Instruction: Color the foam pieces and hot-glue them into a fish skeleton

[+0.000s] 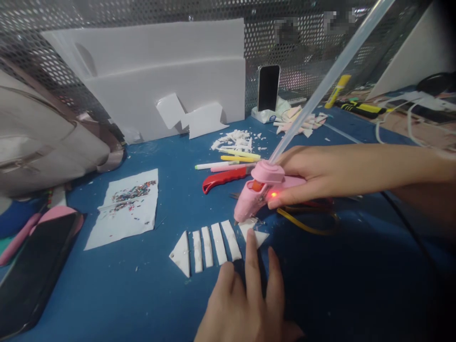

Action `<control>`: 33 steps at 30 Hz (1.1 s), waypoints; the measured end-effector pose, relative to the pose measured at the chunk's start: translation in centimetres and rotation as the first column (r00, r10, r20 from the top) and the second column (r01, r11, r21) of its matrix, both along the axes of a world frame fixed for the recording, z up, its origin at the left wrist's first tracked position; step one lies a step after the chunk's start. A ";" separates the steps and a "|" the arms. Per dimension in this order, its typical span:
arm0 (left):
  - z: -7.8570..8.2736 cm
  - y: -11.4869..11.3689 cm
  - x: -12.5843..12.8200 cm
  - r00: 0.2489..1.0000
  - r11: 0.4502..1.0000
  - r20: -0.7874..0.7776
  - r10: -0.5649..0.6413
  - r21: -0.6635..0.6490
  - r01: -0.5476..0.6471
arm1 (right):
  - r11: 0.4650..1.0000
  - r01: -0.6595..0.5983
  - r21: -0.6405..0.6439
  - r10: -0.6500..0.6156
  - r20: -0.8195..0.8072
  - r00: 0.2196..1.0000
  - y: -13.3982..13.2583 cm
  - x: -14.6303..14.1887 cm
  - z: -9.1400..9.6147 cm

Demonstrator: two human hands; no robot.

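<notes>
My right hand (313, 175) grips a pink hot glue gun (245, 202). A long clear glue stick (331, 76) rises from its back end, and a small red light glows on its side. The nozzle points down at a white tail-shaped piece (261, 238). My left hand (245, 304) has its fingers apart, with one extended fingertip resting on that piece. To the left, several white strips (218, 244) lie side by side, followed by a white triangular piece (181, 254) with a small hole near its tip. Together the pieces resemble a fish skeleton.
A red utility knife (224, 179) and several pens (240, 158) lie behind the pieces. White scraps (235, 140) are heaped farther back. A paper sheet (142, 218) holds colourful bits at left. Phones (269, 88), white boards (171, 71) and a dark cable (406, 232) surround the workspace.
</notes>
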State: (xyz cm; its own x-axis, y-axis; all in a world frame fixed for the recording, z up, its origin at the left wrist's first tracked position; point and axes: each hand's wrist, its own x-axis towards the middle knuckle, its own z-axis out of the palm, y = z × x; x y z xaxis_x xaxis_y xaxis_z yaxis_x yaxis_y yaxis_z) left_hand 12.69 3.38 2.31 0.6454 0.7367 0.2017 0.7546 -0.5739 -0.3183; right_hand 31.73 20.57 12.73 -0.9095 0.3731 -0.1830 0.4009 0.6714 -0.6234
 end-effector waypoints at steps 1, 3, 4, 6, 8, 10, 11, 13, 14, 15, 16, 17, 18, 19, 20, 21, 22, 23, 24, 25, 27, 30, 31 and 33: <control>0.0 0.0 0.0 1.000 1.000 -0.003 -0.002 -0.002 0.002 | 1.000 0.004 0.005 -0.005 0.007 1.000 0.0 0.0 0.0; 0.0 0.0 0.0 1.000 1.000 -0.006 -0.004 -0.004 0.004 | 1.000 0.008 0.000 -0.008 0.016 1.000 0.0 0.0 0.1; 0.0 0.0 0.0 1.000 1.000 -0.007 -0.005 -0.004 0.005 | 1.000 0.004 -0.006 -0.004 0.014 1.000 -0.1 0.0 0.1; 0.1 0.0 -0.1 1.000 1.000 -0.012 -0.009 -0.003 0.009 | 1.000 0.023 0.003 -0.023 0.009 1.000 -0.1 0.0 0.2; 0.1 0.0 -0.1 1.000 1.000 -0.018 -0.011 0.002 0.011 | 0.999 0.052 0.017 -0.052 0.022 0.998 -0.2 0.1 0.3; 0.1 0.1 -0.2 1.000 1.000 -0.020 -0.012 0.005 0.013 | 0.999 0.051 0.011 -0.051 0.033 0.998 -0.3 0.1 0.4; 0.1 0.1 -0.2 1.000 1.000 -0.020 -0.014 0.006 0.014 | 0.999 0.039 0.003 -0.039 0.028 0.999 -0.3 0.0 0.4; 0.1 0.1 -0.1 1.000 1.000 -0.018 -0.014 0.004 0.014 | 1.000 0.020 -0.002 -0.020 0.023 1.000 -0.4 -0.1 0.6; 0.1 0.1 -0.1 1.000 1.000 -0.019 -0.013 0.003 0.013 | 1.000 0.018 -0.001 -0.018 0.022 1.000 -0.5 -0.1 0.7; 0.1 0.1 -0.1 1.000 1.000 -0.019 -0.012 0.000 0.012 | 1.000 0.021 -0.001 -0.021 0.028 0.999 -0.5 -0.1 0.8; 0.1 0.1 -0.1 1.000 1.000 -0.019 -0.011 -0.003 0.011 | 1.000 0.028 0.002 -0.028 0.033 0.999 -0.6 -0.2 0.8; 0.1 0.1 -0.1 1.000 1.000 -0.018 -0.010 -0.006 0.010 | 0.999 0.035 0.006 -0.035 0.036 0.999 -0.6 -0.1 0.9; 0.1 0.1 0.0 1.000 1.000 -0.018 -0.009 -0.009 0.009 | 0.999 0.041 0.010 -0.041 0.039 0.998 -0.7 -0.1 0.9; 0.0 0.1 0.0 1.000 1.000 -0.017 -0.008 -0.012 0.007 | 0.999 0.045 0.014 -0.046 0.039 0.998 -0.7 0.0 0.8; 0.0 0.1 0.0 1.000 1.000 -0.013 -0.006 -0.016 0.006 | 0.998 0.051 0.022 -0.052 0.042 0.998 -0.7 0.0 0.8; 0.0 0.1 0.0 1.000 1.000 -0.010 -0.005 -0.018 0.005 | 0.998 0.056 0.031 -0.057 0.043 0.997 -0.7 0.1 0.7; -0.1 0.2 0.0 1.000 1.000 -0.008 -0.005 -0.019 0.005 | 0.997 0.061 0.044 -0.063 0.045 0.997 -0.7 0.2 0.7; -0.1 0.2 0.0 1.000 1.000 -0.008 -0.006 -0.020 0.006 | 0.996 0.068 0.057 -0.071 0.049 0.996 -0.7 0.2 0.6; 0.0 0.2 0.0 1.000 1.000 -0.009 -0.008 -0.022 0.008 | 0.995 0.075 0.072 -0.079 0.053 0.995 -0.7 0.2 0.6; 0.0 0.3 0.0 1.000 1.000 -0.009 -0.010 -0.023 0.010 | 0.993 0.079 0.084 -0.083 0.050 0.995 -0.7 0.1 0.6; 0.0 0.3 0.0 1.000 1.000 -0.012 -0.015 -0.026 0.014 | 0.995 0.059 0.075 -0.062 0.036 0.997 -0.8 -0.1 0.6; 0.1 0.4 -0.1 1.000 0.999 -0.012 -0.019 -0.035 0.019 | 1.000 0.015 0.014 -0.016 0.033 0.999 -0.9 -0.4 0.7; 0.1 0.4 -0.1 1.000 0.999 -0.013 -0.020 -0.037 0.020 | 1.000 0.012 0.001 -0.012 0.031 0.999 -0.9 -0.4 0.8; 0.2 0.4 0.0 1.000 0.999 -0.016 -0.019 -0.040 0.018 | 1.000 0.020 0.001 -0.020 0.022 1.000 -0.9 -0.4 0.7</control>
